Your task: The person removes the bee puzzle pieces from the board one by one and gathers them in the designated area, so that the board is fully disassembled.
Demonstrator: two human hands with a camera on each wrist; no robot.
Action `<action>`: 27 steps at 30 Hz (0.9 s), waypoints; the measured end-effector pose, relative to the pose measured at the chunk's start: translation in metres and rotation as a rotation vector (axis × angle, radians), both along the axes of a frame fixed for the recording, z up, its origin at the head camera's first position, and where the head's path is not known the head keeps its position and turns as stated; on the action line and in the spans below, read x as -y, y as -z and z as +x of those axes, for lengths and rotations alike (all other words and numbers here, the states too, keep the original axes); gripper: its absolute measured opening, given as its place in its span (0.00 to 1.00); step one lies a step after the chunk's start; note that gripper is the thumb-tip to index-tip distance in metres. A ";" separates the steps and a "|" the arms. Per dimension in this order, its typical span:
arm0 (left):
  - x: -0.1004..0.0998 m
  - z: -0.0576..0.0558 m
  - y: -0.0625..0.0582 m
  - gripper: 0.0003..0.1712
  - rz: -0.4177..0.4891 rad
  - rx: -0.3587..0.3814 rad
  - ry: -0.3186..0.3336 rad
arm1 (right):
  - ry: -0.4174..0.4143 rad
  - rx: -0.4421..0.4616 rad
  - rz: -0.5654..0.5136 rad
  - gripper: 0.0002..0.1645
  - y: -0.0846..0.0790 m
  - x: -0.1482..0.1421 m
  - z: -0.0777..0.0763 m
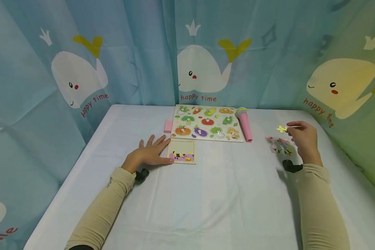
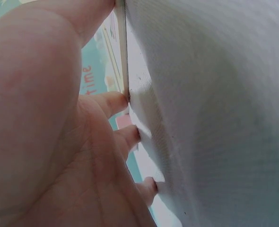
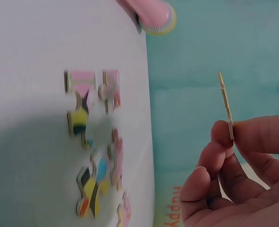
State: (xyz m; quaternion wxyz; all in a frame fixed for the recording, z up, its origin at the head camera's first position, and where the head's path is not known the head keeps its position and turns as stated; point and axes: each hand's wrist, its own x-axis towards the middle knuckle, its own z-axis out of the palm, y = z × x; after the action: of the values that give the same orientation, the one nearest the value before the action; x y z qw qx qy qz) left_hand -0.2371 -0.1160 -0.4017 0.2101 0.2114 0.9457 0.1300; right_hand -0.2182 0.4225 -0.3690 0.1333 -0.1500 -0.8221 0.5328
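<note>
My right hand (image 1: 304,139) pinches a thin yellow puzzle piece (image 1: 281,129) between thumb and fingers, raised above the table. The right wrist view shows that puzzle piece (image 3: 226,106) edge-on. Below it, several loose pink, yellow and black puzzle pieces (image 3: 90,194) lie scattered on the cloth. My left hand (image 1: 150,152) rests with spread fingers at the left side of a small square puzzle board (image 1: 182,146). Its thumb and index fingertip are right at the board's edge. Pink, yellow and black pieces fill the bottom strip of the board; bare wood shows above.
Behind the small board lies a vegetable peg puzzle (image 1: 207,130). A pink toy microphone (image 1: 245,125) lies along its right side, and a pink block (image 1: 167,126) sits at its left. Whale-printed curtains (image 1: 156,52) border the white table (image 1: 225,201).
</note>
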 end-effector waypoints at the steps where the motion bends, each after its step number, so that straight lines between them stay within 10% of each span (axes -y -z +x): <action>1: 0.000 0.000 0.000 0.59 -0.001 0.000 0.001 | 0.011 0.006 -0.010 0.09 0.000 -0.003 0.001; 18: 0.001 -0.002 0.003 0.59 -0.001 0.001 0.007 | 0.138 0.144 -0.236 0.09 0.008 -0.047 0.015; 27: 0.002 -0.001 0.003 0.59 -0.007 -0.007 0.009 | 0.088 0.187 -0.052 0.17 0.018 -0.068 0.026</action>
State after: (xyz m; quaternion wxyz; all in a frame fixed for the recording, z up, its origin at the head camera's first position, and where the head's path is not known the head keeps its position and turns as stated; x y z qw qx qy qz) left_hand -0.2383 -0.1176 -0.4043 0.2081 0.2152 0.9459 0.1250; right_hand -0.1917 0.4906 -0.3874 0.0754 -0.2383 -0.8096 0.5311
